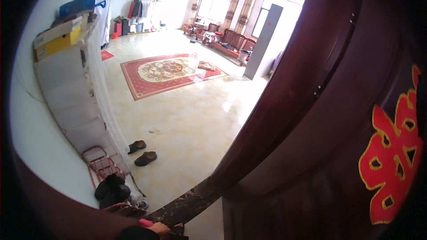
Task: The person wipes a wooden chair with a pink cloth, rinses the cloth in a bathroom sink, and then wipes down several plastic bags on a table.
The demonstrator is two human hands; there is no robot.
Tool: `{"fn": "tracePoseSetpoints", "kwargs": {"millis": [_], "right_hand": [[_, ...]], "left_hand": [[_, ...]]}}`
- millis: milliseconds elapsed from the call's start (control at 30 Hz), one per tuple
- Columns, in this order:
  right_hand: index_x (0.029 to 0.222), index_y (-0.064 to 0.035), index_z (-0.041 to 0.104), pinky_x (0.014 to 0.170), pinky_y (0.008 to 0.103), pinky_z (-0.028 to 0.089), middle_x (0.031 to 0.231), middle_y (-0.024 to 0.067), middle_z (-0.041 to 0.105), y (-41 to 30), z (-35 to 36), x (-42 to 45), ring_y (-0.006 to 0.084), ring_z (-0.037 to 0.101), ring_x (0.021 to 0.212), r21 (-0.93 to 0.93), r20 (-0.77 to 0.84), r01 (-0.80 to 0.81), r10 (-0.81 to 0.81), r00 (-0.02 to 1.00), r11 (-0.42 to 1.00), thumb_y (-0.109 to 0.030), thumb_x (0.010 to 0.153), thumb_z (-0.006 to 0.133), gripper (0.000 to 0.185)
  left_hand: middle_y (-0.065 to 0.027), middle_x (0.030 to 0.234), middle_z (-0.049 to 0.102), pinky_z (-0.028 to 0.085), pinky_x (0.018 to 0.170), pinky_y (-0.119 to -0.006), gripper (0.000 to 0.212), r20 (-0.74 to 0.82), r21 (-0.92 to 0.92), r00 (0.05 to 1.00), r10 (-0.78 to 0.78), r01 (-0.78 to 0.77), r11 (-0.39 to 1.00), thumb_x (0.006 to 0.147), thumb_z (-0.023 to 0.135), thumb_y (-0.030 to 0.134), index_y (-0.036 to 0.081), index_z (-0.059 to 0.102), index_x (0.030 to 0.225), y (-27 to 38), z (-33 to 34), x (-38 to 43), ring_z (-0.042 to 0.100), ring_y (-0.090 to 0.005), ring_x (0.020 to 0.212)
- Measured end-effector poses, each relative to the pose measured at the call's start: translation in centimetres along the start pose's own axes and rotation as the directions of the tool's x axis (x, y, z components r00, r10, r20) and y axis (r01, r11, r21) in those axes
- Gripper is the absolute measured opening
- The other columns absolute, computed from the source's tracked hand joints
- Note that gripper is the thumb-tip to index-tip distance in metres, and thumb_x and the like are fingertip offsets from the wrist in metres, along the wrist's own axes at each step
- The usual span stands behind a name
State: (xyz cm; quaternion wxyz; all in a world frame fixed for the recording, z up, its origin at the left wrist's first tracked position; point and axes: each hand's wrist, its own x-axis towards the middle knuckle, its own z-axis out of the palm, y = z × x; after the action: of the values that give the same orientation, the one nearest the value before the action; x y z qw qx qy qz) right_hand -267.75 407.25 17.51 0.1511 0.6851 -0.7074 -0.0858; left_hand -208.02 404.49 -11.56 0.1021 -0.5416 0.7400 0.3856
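Observation:
Neither of my hands can be made out for certain. A small patch of bare skin [160,228] shows at the bottom edge beside something pink [145,222] and dark cloth; I cannot tell whether it is a foot or part of a hand. Before me lies a doorway with a dark marbled stone threshold [190,203]. On the right stands a dark reddish-brown door [300,160] bearing a red paper cutout [377,163] with gold edging. Past the threshold, a pair of dark slip-on shoes [145,158] rests on the glossy tiled floor [180,123].
Along the left wall stands a tall shelf unit [63,90] topped by a yellow box [63,43]. Black bags or footwear [113,193] lie by a red metal frame [100,161]. Farther in are a red patterned rug [143,88], a grey pillar [265,41] and wooden seats [233,40].

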Motion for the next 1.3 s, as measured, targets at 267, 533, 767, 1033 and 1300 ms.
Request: {"fn": "tracePoseSetpoints", "kwargs": {"millis": [267,533,767,1033,1300], "right_hand": [[0.101,-0.0090,0.060,0.084,0.0416,0.042,0.101,0.0092,0.060,0.4,1.3,-4.4,0.0247,0.054,0.095,0.437,-0.010,-0.315,0.355,0.935,0.842,-0.021,0.082,0.059,0.023],[0.102,-0.0085,0.060,0.083,0.0415,0.043,0.100,0.0100,0.061,-15.1,-1.4,13.0,0.0258,0.054,0.094,0.473,-0.075,-0.058,0.106,0.991,0.879,-0.020,0.082,0.058,0.023],[0.102,-0.0081,0.060,0.083,0.0414,0.043,0.100,0.0108,0.061,-25.5,-2.3,21.6,0.0268,0.055,0.094,0.499,-0.066,0.007,0.029,0.997,0.867,-0.020,0.083,0.058,0.023],[0.103,-0.0076,0.060,0.082,0.0413,0.044,0.100,0.0116,0.061,-30.2,-5.0,19.7,0.0279,0.055,0.094,0.456,0.077,-0.200,0.185,0.980,0.867,-0.020,0.083,0.058,0.024],[0.104,-0.0071,0.060,0.082,0.0411,0.045,0.100,0.0124,0.061,-33.9,-7.8,17.1,0.0290,0.056,0.094,0.379,0.161,-0.386,0.351,0.922,0.841,-0.020,0.083,0.057,0.024]], "left_hand": [[-0.0126,0.085,0.066,0.052,0.066,-0.042,0.033,0.073,-0.122,0.981,-0.180,0.188,0.975,0.081,0.056,0.043,0.014,0.064,0.095,-3.2,-7.7,-0.3,0.064,-0.0292,0.075],[-0.0129,0.086,0.066,0.052,0.066,-0.042,0.033,-0.152,-0.307,0.941,-0.302,0.246,0.919,0.079,0.056,0.040,0.015,0.063,0.098,-4.7,-18.5,1.2,0.064,-0.0295,0.075],[-0.0132,0.087,0.066,0.051,0.067,-0.042,0.033,-0.237,-0.411,0.894,-0.381,0.262,0.873,0.078,0.056,0.038,0.015,0.063,0.100,-9.7,-24.8,1.9,0.064,-0.0297,0.075],[-0.0136,0.088,0.066,0.051,0.067,-0.042,0.035,-0.239,-0.323,0.935,-0.263,0.179,0.929,0.076,0.056,0.036,0.016,0.062,0.103,-16.4,-33.1,3.2,0.064,-0.0300,0.075],[-0.0139,0.089,0.065,0.051,0.068,-0.042,0.036,-0.137,-0.156,0.987,-0.088,0.066,0.986,0.074,0.056,0.034,0.016,0.061,0.106,-21.6,-38.2,6.9,0.063,-0.0302,0.075]]}}
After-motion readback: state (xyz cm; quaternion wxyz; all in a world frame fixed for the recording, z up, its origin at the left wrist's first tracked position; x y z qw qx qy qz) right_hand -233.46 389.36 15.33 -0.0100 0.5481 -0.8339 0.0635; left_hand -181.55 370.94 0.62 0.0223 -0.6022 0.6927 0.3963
